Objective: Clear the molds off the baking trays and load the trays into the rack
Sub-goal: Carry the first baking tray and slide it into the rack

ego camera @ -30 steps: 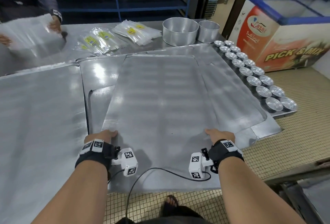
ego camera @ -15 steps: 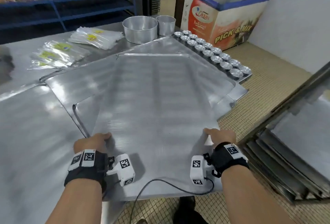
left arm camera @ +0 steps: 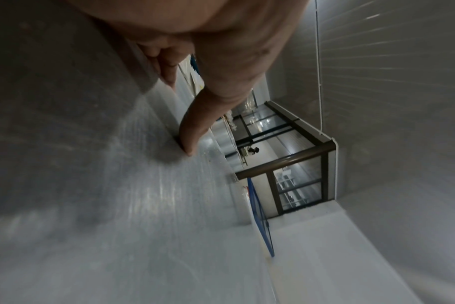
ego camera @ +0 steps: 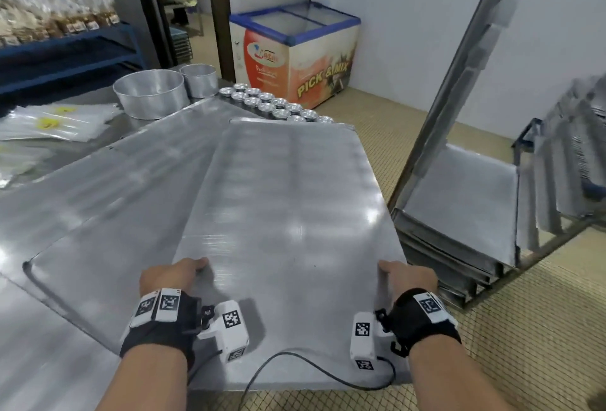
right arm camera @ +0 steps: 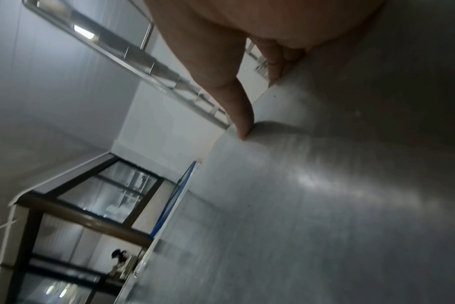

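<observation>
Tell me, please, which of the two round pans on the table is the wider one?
The nearer round pan, beside the plastic bags; the smaller pan stands behind it.

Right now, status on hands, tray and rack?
Left hand and right hand grip the tray by its side edges, thumbs on top. Tray bare, off the table. Rack to the right, trays already inside; path looks open.

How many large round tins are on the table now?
2. The larger tin stands at the far left; the smaller tin is just right of it, beside the small molds. The held tray may hide others.
</observation>
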`<state>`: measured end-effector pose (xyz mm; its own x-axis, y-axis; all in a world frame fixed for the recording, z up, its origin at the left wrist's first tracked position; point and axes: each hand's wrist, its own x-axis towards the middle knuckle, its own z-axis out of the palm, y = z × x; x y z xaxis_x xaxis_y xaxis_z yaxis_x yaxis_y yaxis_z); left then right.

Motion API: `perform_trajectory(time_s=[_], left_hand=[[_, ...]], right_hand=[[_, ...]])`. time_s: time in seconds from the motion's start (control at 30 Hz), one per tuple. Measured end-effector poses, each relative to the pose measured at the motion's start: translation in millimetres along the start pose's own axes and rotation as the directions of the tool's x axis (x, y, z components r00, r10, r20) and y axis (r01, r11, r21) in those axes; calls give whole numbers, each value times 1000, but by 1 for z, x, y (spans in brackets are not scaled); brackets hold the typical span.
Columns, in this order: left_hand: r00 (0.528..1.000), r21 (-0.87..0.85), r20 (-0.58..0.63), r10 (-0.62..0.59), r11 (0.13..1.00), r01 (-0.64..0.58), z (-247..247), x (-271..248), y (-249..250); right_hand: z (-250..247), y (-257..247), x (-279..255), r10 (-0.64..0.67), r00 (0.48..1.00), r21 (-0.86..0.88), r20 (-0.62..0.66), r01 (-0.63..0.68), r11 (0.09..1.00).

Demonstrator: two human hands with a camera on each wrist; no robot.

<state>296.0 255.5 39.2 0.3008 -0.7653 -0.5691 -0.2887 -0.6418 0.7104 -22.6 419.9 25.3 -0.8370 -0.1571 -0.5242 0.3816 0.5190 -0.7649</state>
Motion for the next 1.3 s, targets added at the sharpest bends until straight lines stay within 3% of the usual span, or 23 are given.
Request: perform_trajectory(time_s=[0.3, 0.43, 0.53, 0.63, 0.8, 1.1, 1.3], left_hand=[[986, 116, 147, 80, 988, -97, 76, -66, 2], [984, 164, 158, 82, 981, -108, 110, -100, 2], [968, 224, 232, 94, 963, -148, 143, -102, -8], [951, 191, 266, 159, 958, -214, 164, -127, -13], [942, 191, 305, 143, 959, -208, 198, -174, -18], [899, 249, 387, 203, 916, -314, 247, -216, -28], [908, 257, 378, 181, 922, -290, 270, -220, -23]], right_hand=[[-104, 34, 33, 55, 987, 179, -151, -28, 984], [-147, 50, 45, 101, 977, 232, -190, -55, 971], [-179, 60, 46, 128, 968, 253, -216, -71, 965], [-209, 70, 46, 162, 956, 264, -245, -95, 960], [-257, 92, 55, 230, 928, 283, -293, -146, 948], [-313, 112, 69, 315, 874, 378, -370, -169, 910], [-323, 106, 84, 320, 870, 372, -375, -175, 912]])
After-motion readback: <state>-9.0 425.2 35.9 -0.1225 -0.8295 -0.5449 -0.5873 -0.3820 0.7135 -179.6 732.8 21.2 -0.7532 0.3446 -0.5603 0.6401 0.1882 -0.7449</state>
